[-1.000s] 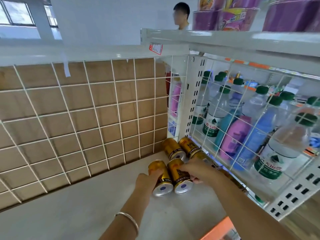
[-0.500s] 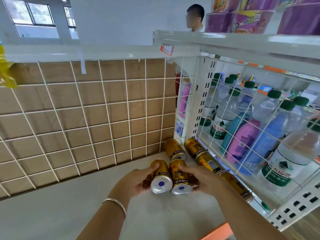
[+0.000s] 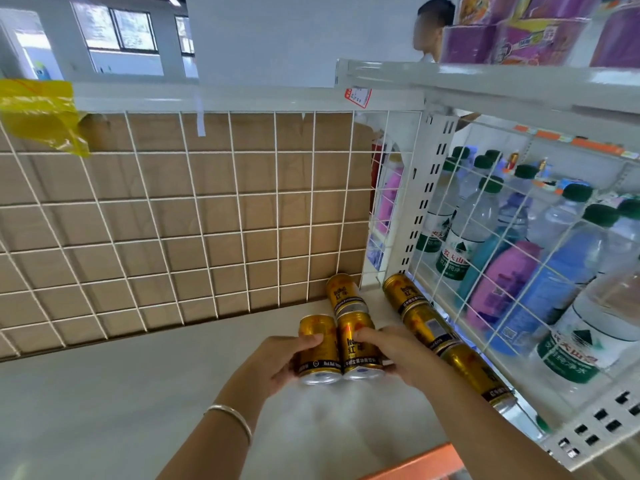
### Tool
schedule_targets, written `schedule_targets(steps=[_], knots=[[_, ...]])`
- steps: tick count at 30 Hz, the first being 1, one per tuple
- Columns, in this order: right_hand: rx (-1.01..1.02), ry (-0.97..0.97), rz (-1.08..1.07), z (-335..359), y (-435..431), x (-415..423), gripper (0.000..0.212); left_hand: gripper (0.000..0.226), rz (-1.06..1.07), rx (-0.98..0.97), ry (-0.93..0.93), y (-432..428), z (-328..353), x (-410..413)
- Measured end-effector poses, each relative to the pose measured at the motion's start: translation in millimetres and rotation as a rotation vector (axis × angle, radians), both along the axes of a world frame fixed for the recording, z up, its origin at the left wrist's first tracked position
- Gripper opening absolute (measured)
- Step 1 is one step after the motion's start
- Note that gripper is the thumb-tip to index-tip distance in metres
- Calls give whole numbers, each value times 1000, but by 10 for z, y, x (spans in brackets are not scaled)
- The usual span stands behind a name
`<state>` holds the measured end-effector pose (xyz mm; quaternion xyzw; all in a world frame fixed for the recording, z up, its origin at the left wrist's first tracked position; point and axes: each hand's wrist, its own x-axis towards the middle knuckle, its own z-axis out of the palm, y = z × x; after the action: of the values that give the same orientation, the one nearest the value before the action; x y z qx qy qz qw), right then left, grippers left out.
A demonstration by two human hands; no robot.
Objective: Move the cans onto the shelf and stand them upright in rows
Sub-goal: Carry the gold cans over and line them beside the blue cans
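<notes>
Left hand (image 3: 277, 358) is wrapped round a gold can (image 3: 317, 344), thumb on top and fingers underneath. The right hand (image 3: 398, 351) grips a second can (image 3: 356, 344) the same way. The two cans are pressed side by side, silver ends facing the front edge of the shelf (image 3: 138, 393), a little right of its middle. Both look to be lying over and not standing; I cannot tell whether they rest on the shelf or hang just above it.

A third can (image 3: 344, 294) lies just behind them, near the back right corner by the wire grid (image 3: 173, 220). Three more cans (image 3: 427, 327) run end to end along the right edge, against the side mesh (image 3: 485, 237) that screens off the water bottles (image 3: 460, 244).

These cans should handle as stiff, smooth metal with thin walls. They probably have some weight if full, and a hard squeeze would likely dent them. On their sides they will tend to roll, so each needs a firm hold until it stands. The best place to hold is round the middle of the body, thumb opposite fingers and clear of both rims, so the base can be tipped down flat. Holding two at once leaves little slack, and a glossy side could slip during the turn.
</notes>
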<state>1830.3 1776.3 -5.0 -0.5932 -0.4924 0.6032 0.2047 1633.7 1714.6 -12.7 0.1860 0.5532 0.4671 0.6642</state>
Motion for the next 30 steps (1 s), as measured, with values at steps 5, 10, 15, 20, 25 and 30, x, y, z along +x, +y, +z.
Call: schedule_targets(steps=[5,10,15,20,25,30], knots=[[27,19,33,-12,-10,-58,43,76,65,51,6,-89,50,8],[74,-13,70,-27,1,-65,57,67,147,48,52,-109,88,92],[149,-74,80,-156,119,10,81,59,283,37,100,-57,96,178],[171,-15,91,-38,3,0,56,58,299,72,149,-54,90,241],[185,117,169,85,-115,-42,18,63,258,123,144,-217,48,185],[150,247,239,169,-217,-223,20,55,193,255,146,-562,91,-86]])
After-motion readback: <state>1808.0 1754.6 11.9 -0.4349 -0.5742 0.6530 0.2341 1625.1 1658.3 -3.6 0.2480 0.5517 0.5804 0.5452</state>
